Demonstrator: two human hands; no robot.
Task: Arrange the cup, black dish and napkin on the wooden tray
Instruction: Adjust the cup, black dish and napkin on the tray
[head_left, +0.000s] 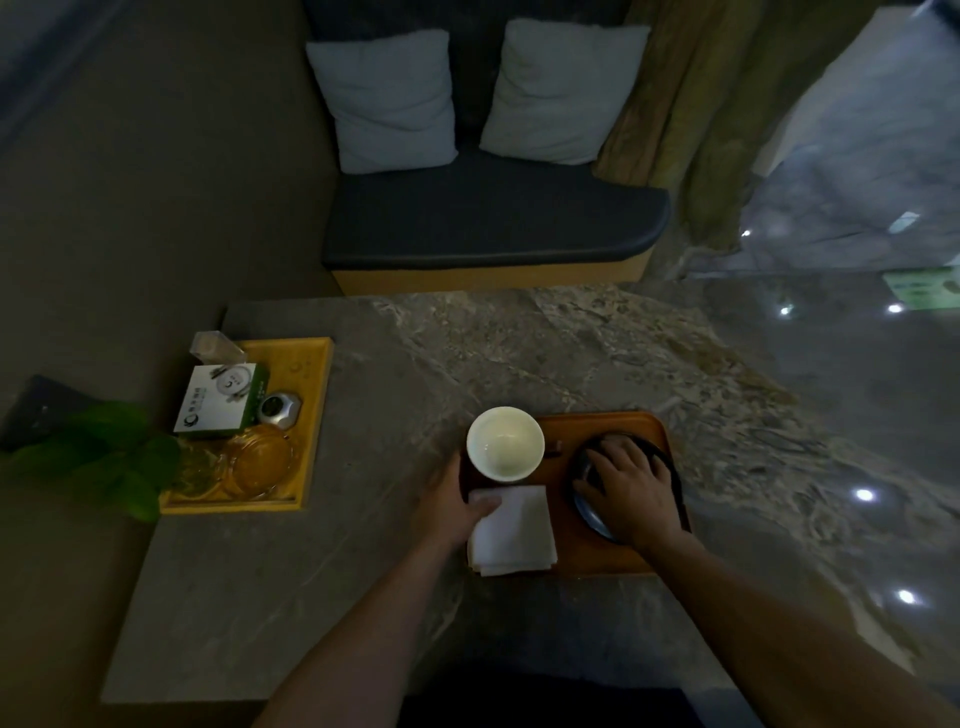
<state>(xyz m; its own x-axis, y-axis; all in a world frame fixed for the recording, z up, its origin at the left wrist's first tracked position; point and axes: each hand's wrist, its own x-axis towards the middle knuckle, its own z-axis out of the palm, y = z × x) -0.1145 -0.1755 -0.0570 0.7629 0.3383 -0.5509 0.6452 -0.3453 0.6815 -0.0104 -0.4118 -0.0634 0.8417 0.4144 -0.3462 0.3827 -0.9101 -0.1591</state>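
Observation:
A brown wooden tray (566, 558) lies on the stone table in front of me. A white cup (505, 442) stands upright at its far left corner. A folded white napkin (519, 535) lies just in front of the cup on the tray's left side. My left hand (454, 506) rests at the tray's left edge with the thumb on the napkin's far left corner. A round black dish (592, 512) sits on the tray's right half. My right hand (631, 488) lies spread over the dish, fingers curled around it, hiding most of it.
A yellow tray (317, 395) at the table's left holds a white and green box (221, 400), a small silver object (280, 410) and glass dishes (260, 460). Green leaves (109, 457) overhang its near left corner. A dark bench (488, 218) with two pale cushions stands beyond the table.

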